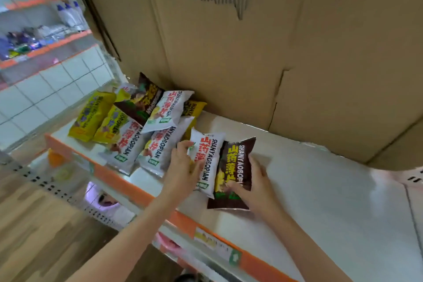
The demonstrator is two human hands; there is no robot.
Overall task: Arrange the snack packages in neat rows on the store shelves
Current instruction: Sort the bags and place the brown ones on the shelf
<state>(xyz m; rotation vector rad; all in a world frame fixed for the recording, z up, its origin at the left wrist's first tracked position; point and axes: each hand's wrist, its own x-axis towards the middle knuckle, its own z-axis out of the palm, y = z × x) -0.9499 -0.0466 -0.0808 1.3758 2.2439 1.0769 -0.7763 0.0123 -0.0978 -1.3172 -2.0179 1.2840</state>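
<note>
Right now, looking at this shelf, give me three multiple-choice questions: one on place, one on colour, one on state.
1. Where is the brown packet relative to the white packet?
A. right
B. left
C. underneath

2. What colour is the shelf front edge?
A. blue
B. orange
C. green

3. What is the right hand doing?
A. hanging free
B. holding a bottle
C. touching the brown packet

Answers: 1 A, it lies to that side, while the left hand holds the white one; 2 B, the strip is orange; 3 C, fingers rest on it.
</note>
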